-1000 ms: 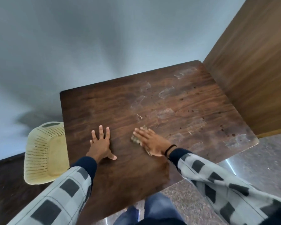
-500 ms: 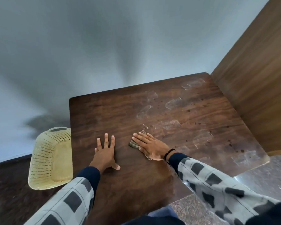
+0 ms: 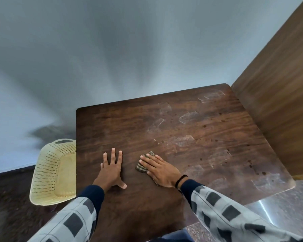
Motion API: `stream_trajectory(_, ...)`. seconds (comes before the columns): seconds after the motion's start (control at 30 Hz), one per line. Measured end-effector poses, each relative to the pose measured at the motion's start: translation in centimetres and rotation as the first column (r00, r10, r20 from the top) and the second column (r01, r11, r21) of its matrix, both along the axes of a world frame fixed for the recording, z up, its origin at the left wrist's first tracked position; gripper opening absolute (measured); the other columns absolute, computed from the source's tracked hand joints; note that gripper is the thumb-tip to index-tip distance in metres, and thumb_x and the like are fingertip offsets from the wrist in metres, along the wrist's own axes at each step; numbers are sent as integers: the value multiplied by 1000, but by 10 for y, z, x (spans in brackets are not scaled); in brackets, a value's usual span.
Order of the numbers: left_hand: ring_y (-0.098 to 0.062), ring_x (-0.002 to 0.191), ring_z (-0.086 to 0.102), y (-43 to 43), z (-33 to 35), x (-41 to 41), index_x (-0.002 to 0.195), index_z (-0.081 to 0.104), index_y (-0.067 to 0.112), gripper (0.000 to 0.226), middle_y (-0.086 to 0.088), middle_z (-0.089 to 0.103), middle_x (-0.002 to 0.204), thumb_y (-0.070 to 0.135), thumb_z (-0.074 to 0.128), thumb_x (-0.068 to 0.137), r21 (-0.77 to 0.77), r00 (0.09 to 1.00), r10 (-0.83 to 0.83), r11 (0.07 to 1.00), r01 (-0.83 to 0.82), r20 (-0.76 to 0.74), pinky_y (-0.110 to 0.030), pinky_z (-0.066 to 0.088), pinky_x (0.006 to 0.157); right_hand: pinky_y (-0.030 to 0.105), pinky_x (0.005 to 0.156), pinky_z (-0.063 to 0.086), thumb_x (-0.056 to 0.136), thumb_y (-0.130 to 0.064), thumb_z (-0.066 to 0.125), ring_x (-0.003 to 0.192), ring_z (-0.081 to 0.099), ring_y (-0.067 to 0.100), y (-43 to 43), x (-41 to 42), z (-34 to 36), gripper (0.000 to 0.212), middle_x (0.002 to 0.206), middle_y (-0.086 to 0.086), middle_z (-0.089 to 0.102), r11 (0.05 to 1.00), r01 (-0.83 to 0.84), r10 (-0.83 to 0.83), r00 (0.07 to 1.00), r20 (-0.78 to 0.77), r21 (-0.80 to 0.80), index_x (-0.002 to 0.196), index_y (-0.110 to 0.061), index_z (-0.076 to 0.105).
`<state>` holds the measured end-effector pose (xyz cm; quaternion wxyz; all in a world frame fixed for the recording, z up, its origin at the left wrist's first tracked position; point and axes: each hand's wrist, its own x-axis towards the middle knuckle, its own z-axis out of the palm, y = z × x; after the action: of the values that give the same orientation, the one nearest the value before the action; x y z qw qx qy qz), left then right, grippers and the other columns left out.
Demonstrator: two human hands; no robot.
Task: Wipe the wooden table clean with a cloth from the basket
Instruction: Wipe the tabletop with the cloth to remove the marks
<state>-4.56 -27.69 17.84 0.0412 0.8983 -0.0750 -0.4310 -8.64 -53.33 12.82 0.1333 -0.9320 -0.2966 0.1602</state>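
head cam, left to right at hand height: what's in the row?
basket → left hand flat on the table → right hand pressing the cloth → wooden panel

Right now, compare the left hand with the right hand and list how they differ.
The left hand lies directly on the table; the right hand presses a cloth beneath it. The left hand's fingers spread and point ahead; the right hand's lie closer and angle leftward. The right wrist wears a dark band, the left none. Both lie flat, palm down.
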Motion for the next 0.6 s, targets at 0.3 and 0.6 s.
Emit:
stream_trajectory(0.3, -48, 143, -27, -5, 2, 3, 151, -30, 17, 146, -10, -44, 152, 52, 85, 68, 29, 1000, -20, 999, 20, 5, -58, 6, 120, 39, 126, -2, 111, -34, 23, 155, -8, 13, 17, 44, 3, 55, 170, -8, -2, 950, 309, -307, 950, -52, 40, 163, -24, 8)
stream_trajectory(0.6, -44, 144, -30, -16, 16, 56, 150, -31, 33, 150, -4, -46, 152, 64, 84, 60, -80, 982, 130, 989, -120, 136, -60, 1, 118, 39, 126, -2, 110, -35, 22, 154, -12, 11, 16, 45, -4, 56, 169, -10, -5, 953, 300, -300, 954, -26, 34, 163, -25, 4)
